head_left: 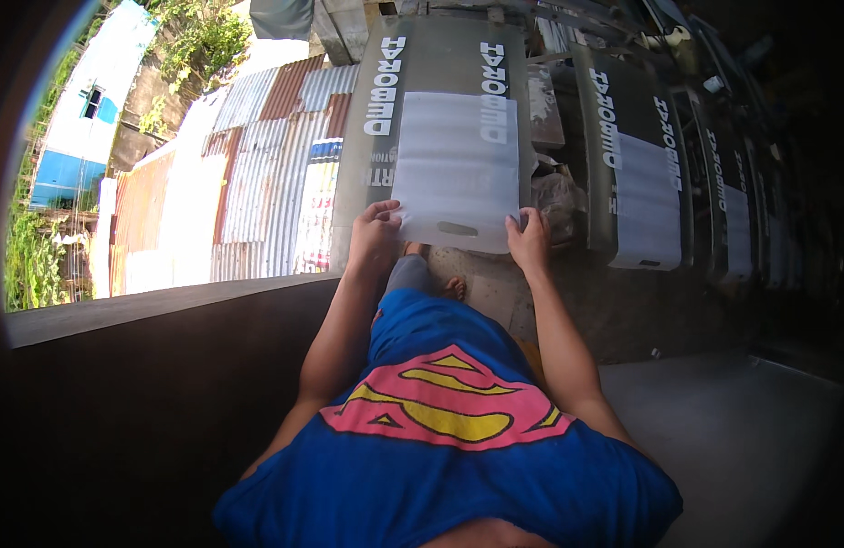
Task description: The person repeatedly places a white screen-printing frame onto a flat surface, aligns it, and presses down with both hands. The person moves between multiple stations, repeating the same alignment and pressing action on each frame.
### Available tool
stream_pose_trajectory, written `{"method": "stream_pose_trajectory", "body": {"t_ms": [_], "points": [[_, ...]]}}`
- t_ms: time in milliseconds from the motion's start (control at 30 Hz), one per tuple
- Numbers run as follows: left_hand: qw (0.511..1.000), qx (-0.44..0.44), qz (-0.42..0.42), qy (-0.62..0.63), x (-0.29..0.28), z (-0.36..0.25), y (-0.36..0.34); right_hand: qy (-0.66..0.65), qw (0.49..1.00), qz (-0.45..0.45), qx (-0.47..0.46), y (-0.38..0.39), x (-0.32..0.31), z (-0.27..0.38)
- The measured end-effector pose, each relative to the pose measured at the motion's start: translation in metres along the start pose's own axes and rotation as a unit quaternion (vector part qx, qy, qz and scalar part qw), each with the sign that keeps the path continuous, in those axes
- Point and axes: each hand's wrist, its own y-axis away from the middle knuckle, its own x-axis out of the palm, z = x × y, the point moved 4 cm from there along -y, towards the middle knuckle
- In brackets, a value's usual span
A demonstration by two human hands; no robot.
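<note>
A flat white plastic bag (458, 169) with an oval handle cutout at its near end lies along a long grey board (372, 82) with white lettering. My left hand (376, 235) pinches the bag's near left corner between thumb and fingers. At the near right corner, my right hand (530, 241) grips the edge the same way. The near end sags slightly over the board's front edge. Faint darker shapes show through the thin bag.
More lettered boards stand in a row to the right, with a white bag (653, 201) on the nearest. Clutter (557, 196) fills the gap between boards. A dark ledge (166, 310) runs along the left, with corrugated metal sheets (276, 119) beyond. A grey surface (714, 438) lies lower right.
</note>
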Motion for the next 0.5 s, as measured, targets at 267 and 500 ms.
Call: {"method": "stream_pose_trajectory", "body": {"t_ms": [267,500], "points": [[0.978,0.124,-0.024,-0.166,0.017,-0.106,-0.015,-0.454,0.862,0.046,0.22,-0.037,0.01,0.032],[0.936,0.348,-0.001,-0.05,0.043,-0.198,-0.052,-0.387,0.919,-0.068,-0.039,-0.125,-0.038,0.128]]}}
